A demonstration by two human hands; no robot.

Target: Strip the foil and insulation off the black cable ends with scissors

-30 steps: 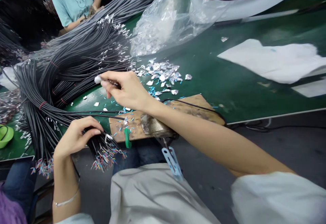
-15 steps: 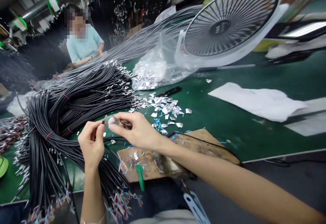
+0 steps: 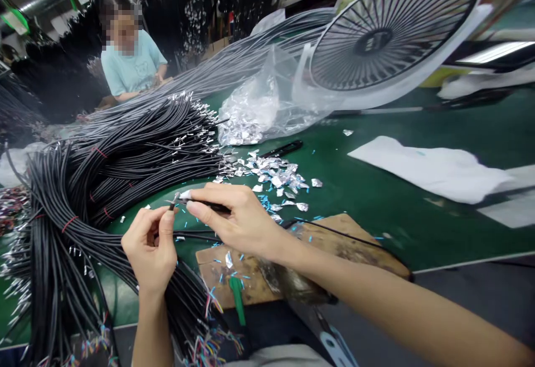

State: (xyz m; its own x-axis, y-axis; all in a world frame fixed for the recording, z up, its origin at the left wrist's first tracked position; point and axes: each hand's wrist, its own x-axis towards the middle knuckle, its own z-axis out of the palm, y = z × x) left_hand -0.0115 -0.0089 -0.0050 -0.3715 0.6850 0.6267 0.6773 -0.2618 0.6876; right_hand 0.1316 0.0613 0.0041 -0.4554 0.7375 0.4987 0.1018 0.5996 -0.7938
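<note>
A person's left hand (image 3: 150, 247) is pinched shut, thumb against forefinger, on the end of one black cable (image 3: 174, 200), held just above the bench. The right hand (image 3: 244, 219) is closed around a thin dark tool (image 3: 209, 205), and the tool's tip meets the cable end at the left fingertips. A second ago the left hand lay lower, on the loose coloured wire ends at the bench edge, and the right hand was lifted alone. Now both have come together on this single cable. A heap of black cables (image 3: 125, 144) lies beyond the left hand. Foil scraps (image 3: 273, 176) are scattered just beyond the right hand, and a wooden board (image 3: 334, 239) sits under its wrist.
</note>
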